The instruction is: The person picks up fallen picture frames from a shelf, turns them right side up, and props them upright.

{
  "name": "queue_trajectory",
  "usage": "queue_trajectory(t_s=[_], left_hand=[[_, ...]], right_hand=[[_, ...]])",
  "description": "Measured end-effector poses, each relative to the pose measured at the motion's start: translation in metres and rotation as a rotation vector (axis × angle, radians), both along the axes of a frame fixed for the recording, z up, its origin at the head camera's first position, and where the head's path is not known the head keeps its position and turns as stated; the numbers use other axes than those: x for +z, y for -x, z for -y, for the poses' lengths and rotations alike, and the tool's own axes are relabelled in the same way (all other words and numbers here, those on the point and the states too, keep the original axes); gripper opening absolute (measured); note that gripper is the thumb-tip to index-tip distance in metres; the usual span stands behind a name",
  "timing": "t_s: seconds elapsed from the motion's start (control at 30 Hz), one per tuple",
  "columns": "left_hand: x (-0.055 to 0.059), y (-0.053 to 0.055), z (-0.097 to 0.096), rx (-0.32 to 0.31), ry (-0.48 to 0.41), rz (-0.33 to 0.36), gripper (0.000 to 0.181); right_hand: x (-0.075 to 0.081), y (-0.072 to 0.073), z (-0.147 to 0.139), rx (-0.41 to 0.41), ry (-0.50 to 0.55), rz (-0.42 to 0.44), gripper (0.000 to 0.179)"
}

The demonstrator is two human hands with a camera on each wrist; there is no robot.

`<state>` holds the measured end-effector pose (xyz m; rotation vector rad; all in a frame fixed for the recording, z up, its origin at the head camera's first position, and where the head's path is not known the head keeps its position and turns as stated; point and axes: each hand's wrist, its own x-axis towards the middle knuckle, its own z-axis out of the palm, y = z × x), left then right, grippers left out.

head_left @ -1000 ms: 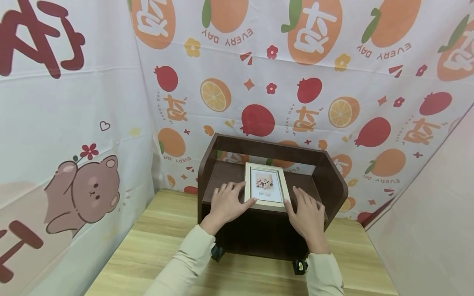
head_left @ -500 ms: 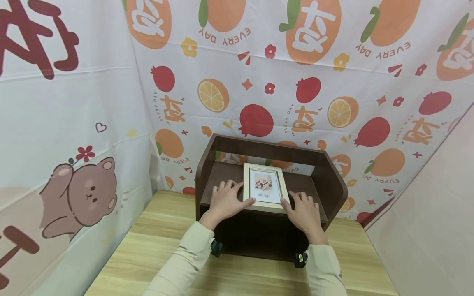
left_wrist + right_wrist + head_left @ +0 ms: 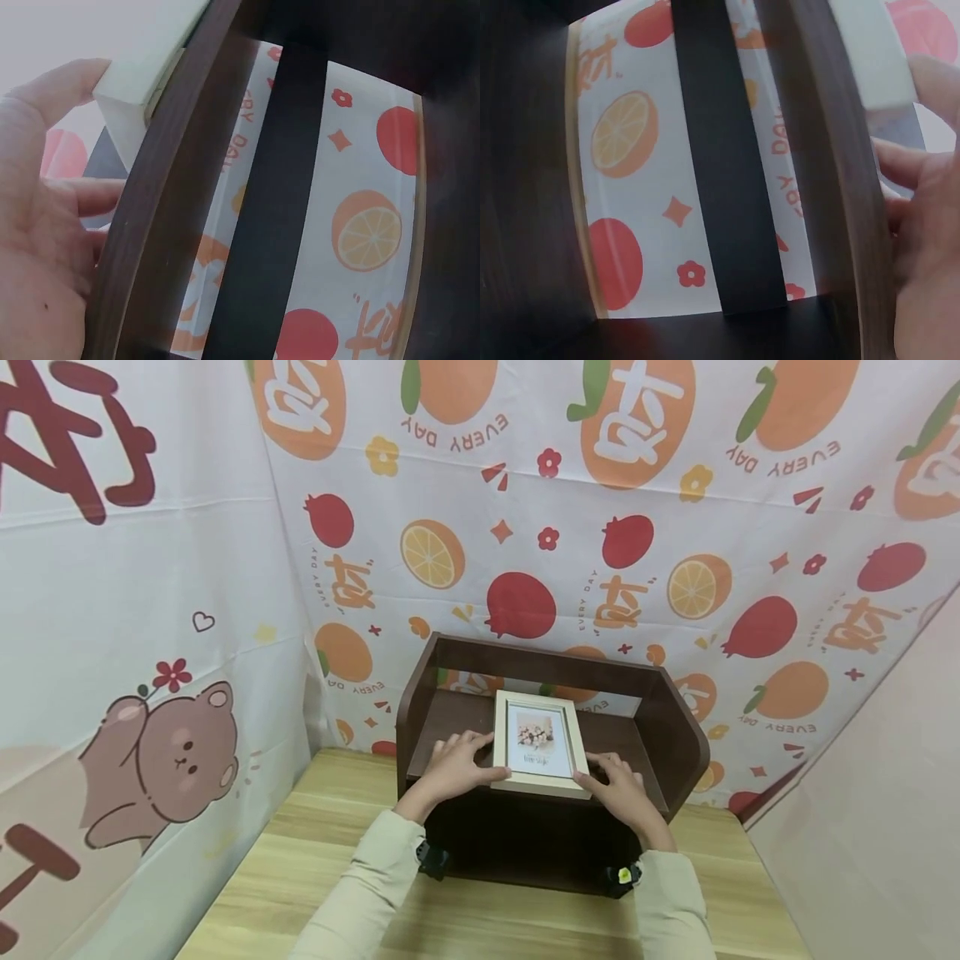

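A cream picture frame (image 3: 542, 740) with a flower print lies face up on the upper board of a dark brown wooden shelf unit (image 3: 681, 737). Its near end juts slightly past the board's front edge. My left hand (image 3: 453, 770) grips the near left corner, thumb at the front and fingers along the side. At the near right corner, my right hand (image 3: 619, 790) holds it the same way. Both wrist views look into the shelf's lower compartment, with the frame's corner (image 3: 139, 94) by the left thumb and its other corner (image 3: 881, 71) by the right hand. Some fingertips are hidden.
The shelf unit stands on a light wood-grain table (image 3: 315, 852). A fruit-print cloth (image 3: 517, 460) hangs close behind it, and a bear-print cloth (image 3: 180, 760) hangs at the left. A plain pale panel (image 3: 877, 793) borders the right side.
The picture frame has shifted slightly toward me, and its near end shows more past the board's edge. Both hands have closed in on its near corners and moved with it.
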<state>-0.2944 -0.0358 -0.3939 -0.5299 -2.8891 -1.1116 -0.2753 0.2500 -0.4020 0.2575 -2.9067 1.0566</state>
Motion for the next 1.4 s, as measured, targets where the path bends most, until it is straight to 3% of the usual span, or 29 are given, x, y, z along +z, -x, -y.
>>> queue_trajectory(t_s=[0.27,0.57,0.83,1.23,1.4], left_hand=[[0.003,0.002,0.012,-0.120,-0.122,0.087,0.080],[0.002,0.006,0.015,-0.137,-0.276,0.128,0.083],[0.001,0.007,0.012,-0.172,-0.420,0.154,0.085],[0.003,0.008,0.012,-0.193,-0.443,0.157,0.089],[0.003,0.009,0.009,-0.183,-0.461,0.147,0.088]], right_hand=[[0.003,-0.002,-0.013,0.087,0.182,0.057,0.057],[0.004,-0.001,-0.014,0.139,0.380,0.094,0.062],[0.001,0.001,-0.014,0.134,0.418,0.092,0.068],[0.004,0.001,-0.012,0.102,0.409,0.139,0.067],[0.004,-0.001,-0.013,0.112,0.418,0.117,0.064]])
